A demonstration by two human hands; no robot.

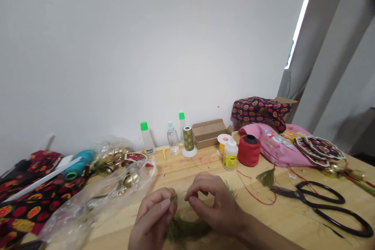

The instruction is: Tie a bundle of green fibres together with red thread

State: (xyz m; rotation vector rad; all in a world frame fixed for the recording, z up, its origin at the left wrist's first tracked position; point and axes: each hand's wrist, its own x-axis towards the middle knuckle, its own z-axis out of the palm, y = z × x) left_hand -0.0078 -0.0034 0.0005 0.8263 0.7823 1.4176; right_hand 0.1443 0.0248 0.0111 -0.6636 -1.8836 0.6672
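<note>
Low in the middle of the view, my left hand [154, 218] pinches the top of a bundle of olive-green thread [187, 229] that lies on the wooden table [293, 218]. My right hand [212, 203] is just beside it, thumb and forefinger pressed together on a fine strand between the two hands. The fingertips nearly touch. The bundle's lower part is partly hidden behind both hands.
Black scissors [325, 203] lie at the right, near a small green tassel [266, 177] and red thread. Behind stand a red spool [249, 150], a glue bottle [230, 154], an olive spool [188, 138], small bottles and a cardboard box [209, 133]. A plastic bag of brass bells [117, 164] and patterned fabric [26, 203] fill the left.
</note>
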